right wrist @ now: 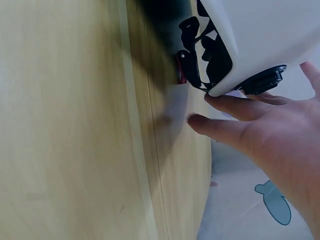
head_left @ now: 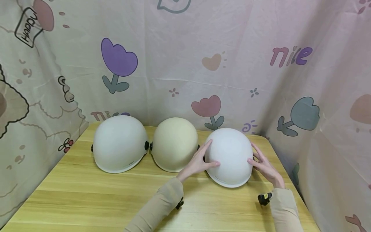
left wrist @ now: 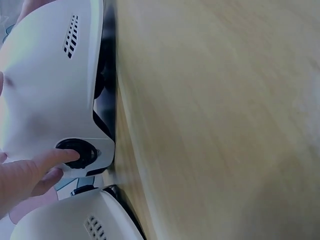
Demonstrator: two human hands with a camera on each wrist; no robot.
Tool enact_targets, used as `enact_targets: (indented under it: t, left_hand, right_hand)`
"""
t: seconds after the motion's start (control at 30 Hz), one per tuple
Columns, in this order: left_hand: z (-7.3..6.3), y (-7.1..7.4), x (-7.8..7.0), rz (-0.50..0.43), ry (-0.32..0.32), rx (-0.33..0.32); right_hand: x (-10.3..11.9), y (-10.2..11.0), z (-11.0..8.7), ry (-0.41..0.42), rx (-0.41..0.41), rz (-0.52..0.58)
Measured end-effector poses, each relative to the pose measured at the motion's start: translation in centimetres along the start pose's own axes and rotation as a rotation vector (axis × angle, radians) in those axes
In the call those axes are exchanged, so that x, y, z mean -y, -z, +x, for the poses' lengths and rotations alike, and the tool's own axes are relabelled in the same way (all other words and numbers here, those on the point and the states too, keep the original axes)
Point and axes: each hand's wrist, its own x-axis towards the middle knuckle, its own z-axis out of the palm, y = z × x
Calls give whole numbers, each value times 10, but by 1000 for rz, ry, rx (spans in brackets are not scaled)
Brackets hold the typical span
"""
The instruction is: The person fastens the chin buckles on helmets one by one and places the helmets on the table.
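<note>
A glossy white helmet [head_left: 230, 156] stands at the right of the wooden table, between both hands. My left hand [head_left: 198, 162] rests on its left side, thumb on the dome's front and fingers spread. In the left wrist view a fingertip touches the round black knob [left wrist: 82, 153] on the shell. On the opposite side, my right hand [head_left: 265, 166] has its thumb against the shell. In the right wrist view, extended fingers [right wrist: 237, 107] lie by the helmet's lower rim and side knob [right wrist: 262, 80]; black straps [right wrist: 190, 62] show beneath. Whether the helmet is slightly raised, I cannot tell.
Left of it, a cream helmet [head_left: 175, 145] and a larger white helmet [head_left: 120, 145] stand in a row along the table's back. A printed cloth curtain [head_left: 174, 64] hangs behind and at both sides. The wooden tabletop [head_left: 87, 199] extends toward the front.
</note>
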Motion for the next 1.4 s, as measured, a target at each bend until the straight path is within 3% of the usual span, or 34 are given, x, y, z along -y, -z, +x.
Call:
enact_targets:
  t: [0.33, 0.57, 0.83, 1.0, 1.27, 1.4]
  left_hand:
    - [2, 1, 4, 32, -32, 32]
    - [0, 1, 2, 23, -18, 50]
    - [-5, 1, 3, 29, 30, 81]
    - [-8, 0, 6, 45, 73, 135]
    - [-13, -1, 6, 46, 132, 169]
    - [-16, 1, 3, 31, 130, 179]
  right_hand:
    - [-4, 3, 0, -15, 31, -41]
    - [-6, 3, 3, -3, 40, -60]
    - [-10, 7, -2, -51, 52, -120]
    - [-10, 7, -5, -54, 56, -122]
    - [-11, 5, -6, -37, 67, -94]
    - [-11, 4, -8, -67, 56, -105]
